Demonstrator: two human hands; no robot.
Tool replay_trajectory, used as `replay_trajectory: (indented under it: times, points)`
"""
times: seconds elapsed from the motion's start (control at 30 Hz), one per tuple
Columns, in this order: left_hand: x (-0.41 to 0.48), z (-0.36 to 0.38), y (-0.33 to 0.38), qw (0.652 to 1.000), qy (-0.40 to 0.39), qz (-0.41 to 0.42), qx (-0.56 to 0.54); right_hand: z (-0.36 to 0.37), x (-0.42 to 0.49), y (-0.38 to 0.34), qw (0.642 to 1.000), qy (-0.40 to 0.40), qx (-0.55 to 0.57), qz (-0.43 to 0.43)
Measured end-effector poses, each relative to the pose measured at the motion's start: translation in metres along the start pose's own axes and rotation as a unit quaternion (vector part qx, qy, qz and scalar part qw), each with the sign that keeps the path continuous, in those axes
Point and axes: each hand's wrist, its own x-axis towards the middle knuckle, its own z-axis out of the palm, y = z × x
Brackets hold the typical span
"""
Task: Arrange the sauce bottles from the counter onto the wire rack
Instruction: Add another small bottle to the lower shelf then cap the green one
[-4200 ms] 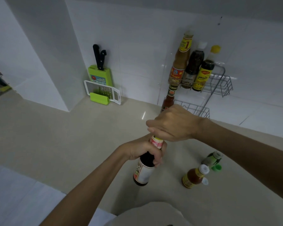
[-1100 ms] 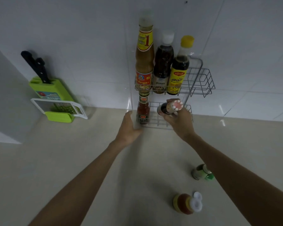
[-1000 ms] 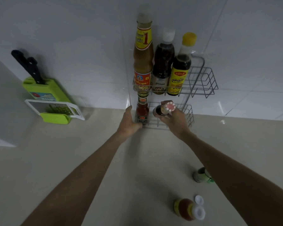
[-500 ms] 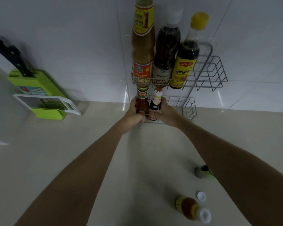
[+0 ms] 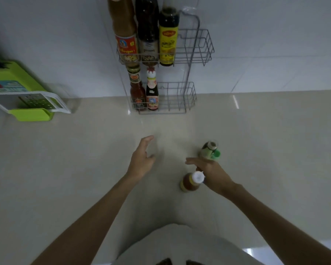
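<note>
Reaching for next bottle: my right hand, grip spread, empty, beside the amber white-capped sauce bottle on the beige desk, well short of the grey wire rack. Left hand spread, idle. Next: close on it, lift to rack's lower tier.

A home kitchen, as I view it from the head camera.

I see a beige counter meeting a white tiled wall, a wire rack holding sauce bottles on two tiers, and a green slicer-grater set at the left.
</note>
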Motion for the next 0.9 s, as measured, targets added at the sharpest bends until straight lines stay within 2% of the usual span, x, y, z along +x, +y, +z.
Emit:
replay_trajectory:
  times: [0.1, 0.17, 0.3, 0.33, 0.4, 0.47, 0.53, 0.77, 0.9]
  points:
    - [-0.03, 0.023, -0.018, 0.998, -0.047, 0.004, 0.045, 0.025, -0.034, 0.026, 0.993, -0.046, -0.102, 0.034]
    - [-0.044, 0.037, -0.025, 0.992, -0.092, 0.027, 0.08, 0.042, -0.048, 0.046, 0.988, -0.041, -0.149, 0.015]
    - [-0.056, 0.056, -0.016, 0.971, -0.198, 0.068, 0.111, 0.044, -0.053, 0.058, 0.983, -0.013, -0.182, 0.034]
    - [-0.056, 0.059, -0.011, 0.966, -0.223, 0.077, 0.108, 0.039, -0.05, 0.051, 0.987, 0.016, -0.153, 0.045]
    - [-0.055, 0.063, -0.004, 0.958, -0.256, 0.081, 0.099, 0.023, -0.04, 0.026, 0.989, 0.123, -0.014, 0.083]
    - [-0.054, 0.068, -0.001, 0.961, -0.248, 0.065, 0.101, 0.002, -0.03, -0.002, 0.955, 0.245, 0.129, 0.11]
    - [-0.055, 0.073, 0.0, 0.968, -0.219, 0.068, 0.102, -0.017, -0.026, -0.027, 0.919, 0.315, 0.212, 0.107]
    - [-0.066, 0.074, 0.012, 0.987, -0.13, 0.077, 0.053, -0.033, -0.034, -0.05, 0.904, 0.234, 0.349, 0.076]
    - [-0.068, 0.053, 0.037, 0.98, -0.187, 0.054, -0.042, -0.061, -0.018, -0.059, 0.872, 0.201, 0.446, 0.015]
